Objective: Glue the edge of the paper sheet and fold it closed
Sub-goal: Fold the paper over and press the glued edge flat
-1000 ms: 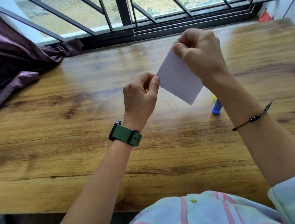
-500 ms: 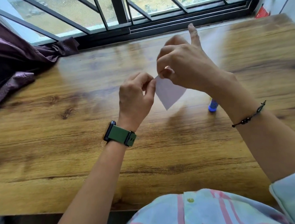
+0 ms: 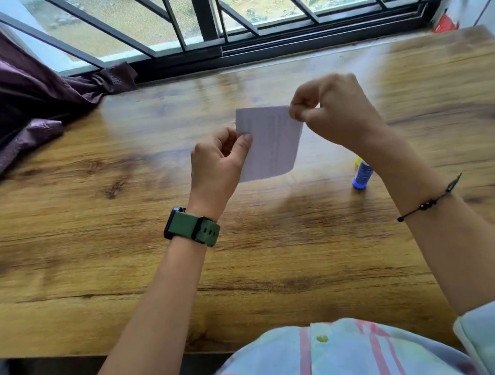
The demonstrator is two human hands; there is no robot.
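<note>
A small white folded paper sheet point(image 3: 270, 143) hangs in the air above the wooden table point(image 3: 122, 232). My left hand point(image 3: 219, 164) pinches its left edge between thumb and fingers. My right hand point(image 3: 333, 112) pinches its upper right corner. A blue glue stick with a yellow top point(image 3: 361, 174) lies on the table, partly hidden behind my right forearm.
A purple curtain point(image 3: 5, 100) spills onto the table's back left corner. A barred window point(image 3: 220, 14) runs along the far edge. A red object point(image 3: 445, 23) sits at the back right corner.
The paper has turned from a tilted, mostly hidden position to flat and facing me. My right hand has moved right to the upper right corner, and its finger no longer points up.
</note>
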